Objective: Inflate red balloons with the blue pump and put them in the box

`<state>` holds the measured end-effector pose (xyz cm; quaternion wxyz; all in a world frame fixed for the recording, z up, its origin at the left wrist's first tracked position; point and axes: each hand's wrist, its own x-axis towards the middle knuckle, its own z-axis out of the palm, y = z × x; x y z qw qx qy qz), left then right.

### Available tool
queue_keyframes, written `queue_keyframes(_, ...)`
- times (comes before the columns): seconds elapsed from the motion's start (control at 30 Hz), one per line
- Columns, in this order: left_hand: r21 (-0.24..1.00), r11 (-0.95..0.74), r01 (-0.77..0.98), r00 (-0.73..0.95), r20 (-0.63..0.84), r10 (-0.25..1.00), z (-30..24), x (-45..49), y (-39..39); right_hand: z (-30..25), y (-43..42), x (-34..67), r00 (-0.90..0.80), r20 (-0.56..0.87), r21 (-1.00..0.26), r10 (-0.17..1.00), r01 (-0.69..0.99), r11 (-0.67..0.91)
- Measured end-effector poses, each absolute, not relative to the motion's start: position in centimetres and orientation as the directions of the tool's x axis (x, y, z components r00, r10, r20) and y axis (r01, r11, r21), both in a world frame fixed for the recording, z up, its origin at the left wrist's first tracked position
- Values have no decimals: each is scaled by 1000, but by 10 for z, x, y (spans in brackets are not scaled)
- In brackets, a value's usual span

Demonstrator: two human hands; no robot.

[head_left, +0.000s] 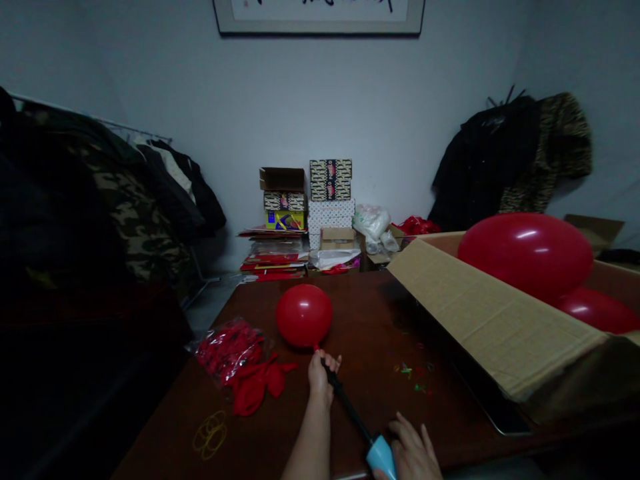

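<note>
A small, part-inflated red balloon (303,315) sits on the tip of a hand pump (350,410) with a black shaft and a light-blue body. My left hand (321,375) is closed round the balloon's neck and the pump nozzle. My right hand (411,453) grips the blue body of the pump at the bottom edge of the view, with its fingers lying over it. Both rest above a dark brown table (370,320).
A clear bag of flat red balloons (229,347) and loose ones (256,387) lie left of my hands, with yellow rubber bands (210,433) nearer me. A big cardboard box (490,320) at right holds inflated red balloons (525,253). Stacked boxes (310,200) stand at the wall; coats hang at both sides.
</note>
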<state>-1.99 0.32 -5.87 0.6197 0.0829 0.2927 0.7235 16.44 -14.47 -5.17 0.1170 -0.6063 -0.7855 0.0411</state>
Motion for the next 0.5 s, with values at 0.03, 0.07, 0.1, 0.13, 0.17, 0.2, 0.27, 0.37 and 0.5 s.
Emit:
queue_keyframes(0.03, 527, -61, -848, -216, -238, 947, -59, -20, 3, -47, -141, 162, -248, 98, -224, 964, 938, 265)
queue_keyframes(0.07, 528, -61, -847, -213, -233, 949, -58, -20, 3, -41, -138, 159, -266, 62, -248, 962, 930, 273)
queue_keyframes(0.1, 530, -60, -846, -211, -228, 951, -58, -20, 3, -36, -135, 156, -285, 30, -274, 958, 919, 282)
queue_keyframes(0.13, 531, -59, -845, -209, -227, 951, -58, -20, 3, -31, -132, 153, -303, 5, -301, 953, 908, 291)
queue_keyframes(0.17, 529, -58, -846, -207, -227, 952, -58, -20, 3, -26, -129, 150, -313, -9, -322, 950, 900, 293)
queue_keyframes(0.2, 526, -57, -849, -205, -228, 952, -58, -20, 3, -21, -127, 146, -312, -12, -335, 950, 897, 290)
queue_keyframes(0.27, 514, -58, -856, -202, -230, 952, -58, -20, 3, -13, -121, 137, -283, 13, -338, 959, 901, 270)
queue_keyframes(0.37, 501, -55, -864, -196, -233, 952, -57, -20, 3, -4, -111, 121, -244, 58, -335, 968, 909, 249)
queue_keyframes(0.5, 493, -47, -869, -189, -243, 951, -54, -20, 3, 1, -92, 105, -235, 91, -343, 968, 905, 252)
